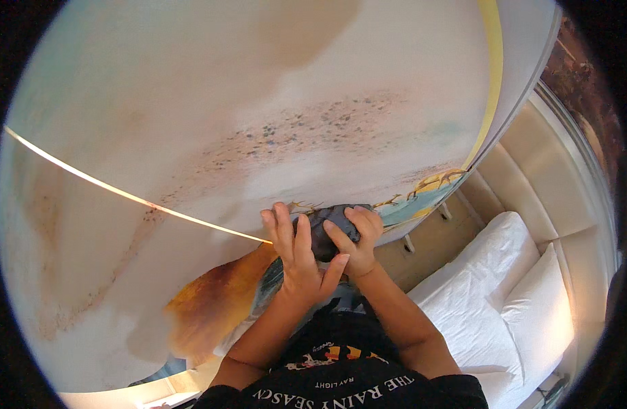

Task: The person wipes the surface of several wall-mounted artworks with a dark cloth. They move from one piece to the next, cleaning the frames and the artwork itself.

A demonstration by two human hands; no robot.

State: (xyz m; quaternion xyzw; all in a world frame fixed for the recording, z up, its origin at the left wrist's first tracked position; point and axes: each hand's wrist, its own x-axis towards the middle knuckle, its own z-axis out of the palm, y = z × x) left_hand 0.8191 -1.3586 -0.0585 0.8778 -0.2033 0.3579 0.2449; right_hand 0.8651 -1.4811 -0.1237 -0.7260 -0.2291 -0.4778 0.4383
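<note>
Between my two hands, in front of my torso, is a dark grey, crumpled, soft-looking item (321,240), perhaps a cloth. My right hand (362,240) grips its upper right part with bent fingers. My left hand (298,260) lies along its left side, fingers fairly straight and thumb reaching across below it towards my right wrist. Close behind the hands rises a large painted wall panel (191,128) with pale beige tones, dark speckles and a thin bright curved line. An orange-brown painted shape (216,301) and painted golden antlers (436,181) show near its lower part.
At the right lies a bed with white pillows (538,307) against a padded cream headboard (548,179). Small white fittings (408,244) stick out from a brownish surface beside the panel. A yellow band (490,87) runs down near the panel's right edge.
</note>
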